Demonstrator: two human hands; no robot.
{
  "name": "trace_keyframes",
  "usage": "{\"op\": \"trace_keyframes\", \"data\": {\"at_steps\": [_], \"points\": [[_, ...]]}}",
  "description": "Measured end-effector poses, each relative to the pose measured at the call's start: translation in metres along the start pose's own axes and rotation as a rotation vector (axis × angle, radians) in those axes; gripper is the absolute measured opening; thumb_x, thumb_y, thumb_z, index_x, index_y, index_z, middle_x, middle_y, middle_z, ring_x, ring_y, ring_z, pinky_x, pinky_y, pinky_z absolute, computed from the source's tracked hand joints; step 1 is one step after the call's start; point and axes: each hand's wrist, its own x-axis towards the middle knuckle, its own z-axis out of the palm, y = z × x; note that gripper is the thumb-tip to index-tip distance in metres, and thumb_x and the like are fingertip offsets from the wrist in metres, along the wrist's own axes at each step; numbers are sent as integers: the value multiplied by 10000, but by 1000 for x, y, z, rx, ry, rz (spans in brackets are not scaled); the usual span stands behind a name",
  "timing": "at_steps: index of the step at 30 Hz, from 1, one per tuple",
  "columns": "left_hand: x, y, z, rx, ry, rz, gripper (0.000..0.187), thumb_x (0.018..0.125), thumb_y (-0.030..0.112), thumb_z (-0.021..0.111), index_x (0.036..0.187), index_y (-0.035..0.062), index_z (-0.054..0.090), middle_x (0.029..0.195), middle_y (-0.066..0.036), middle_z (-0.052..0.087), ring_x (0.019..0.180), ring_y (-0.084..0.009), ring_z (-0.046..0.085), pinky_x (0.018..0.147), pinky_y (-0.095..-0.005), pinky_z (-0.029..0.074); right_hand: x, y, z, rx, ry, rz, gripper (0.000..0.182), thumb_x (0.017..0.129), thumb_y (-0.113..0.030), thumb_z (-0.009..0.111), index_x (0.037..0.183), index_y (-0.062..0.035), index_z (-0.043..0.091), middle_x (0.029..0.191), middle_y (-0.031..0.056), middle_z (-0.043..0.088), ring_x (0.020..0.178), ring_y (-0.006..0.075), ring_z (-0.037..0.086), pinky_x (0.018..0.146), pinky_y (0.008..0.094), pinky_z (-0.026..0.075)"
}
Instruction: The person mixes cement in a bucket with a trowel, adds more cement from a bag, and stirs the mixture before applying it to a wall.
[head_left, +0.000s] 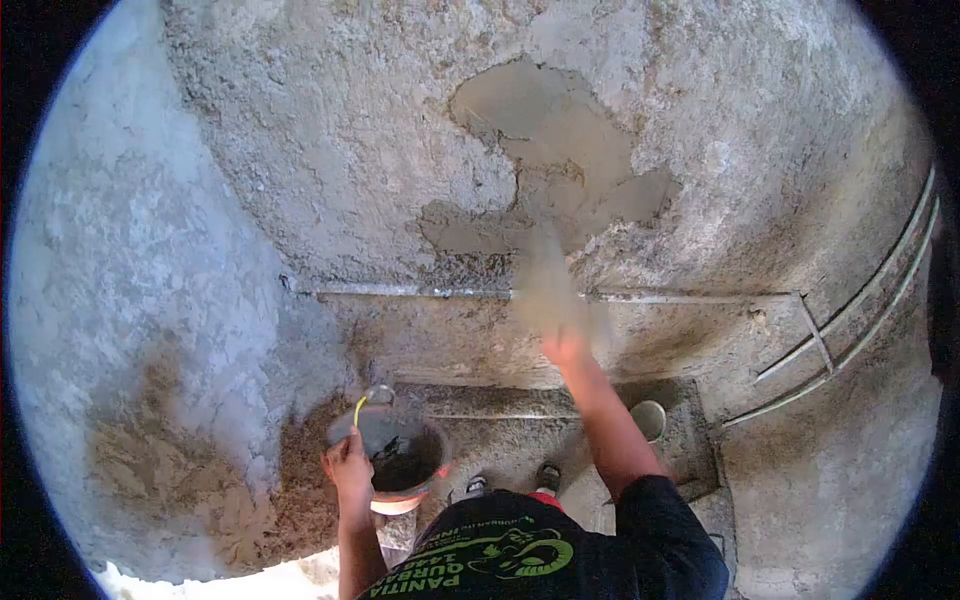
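Observation:
My right hand (567,348) reaches up to the wall, its fingers closed round a trowel (548,275) that is smeared by motion. The trowel's far end lies over the lower part of a darker, smooth patch of wet mortar (575,150) on the rough wall. At lower left, my left hand (349,466) is closed at the side of a bucket (440,450), beside its yellow-gripped handle. Whether it grips the rim or the handle is hard to tell. Dark grey mortar (405,468) lies inside the bucket.
A thin pale pipe (680,297) runs along the wall below the patch. Two long pipes (870,290) curve along the right wall. A pale round container (649,421) stands right of my feet, near a low ledge (490,403).

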Motion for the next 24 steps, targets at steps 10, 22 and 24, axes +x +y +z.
{"op": "trace_keyframes", "data": {"at_steps": [10, 22, 24], "points": [[-32, 29, -32, -323, -4, -142, 493, 1037, 368, 598, 630, 150, 422, 538, 56, 348, 405, -71, 322, 382, -271, 240, -250, -20, 8, -248, -519, 776, 440, 948, -357, 634, 1152, 27, 568, 923, 271, 686, 915, 473, 676, 797, 514, 527], [-39, 15, 2, -368, -42, -233, 479, 1039, 341, 601, 637, 171, 403, 527, 77, 334, 399, -50, 308, 377, -260, 210, -89, -24, -20, 47, -184, 474, 285, 1006, -273, 606, 1078, -15, 509, 793, 163, 581, 652, 264, 572, 603, 403, 459], [-42, 19, 6, -410, -111, -210, 480, 1039, 340, 601, 635, 175, 400, 525, 80, 334, 400, -45, 304, 378, -264, 203, -49, -14, -2, 64, -14, 406, 272, 1008, -226, 610, 1129, -15, 490, 807, 147, 549, 676, 217, 528, 619, 376, 440]]}}
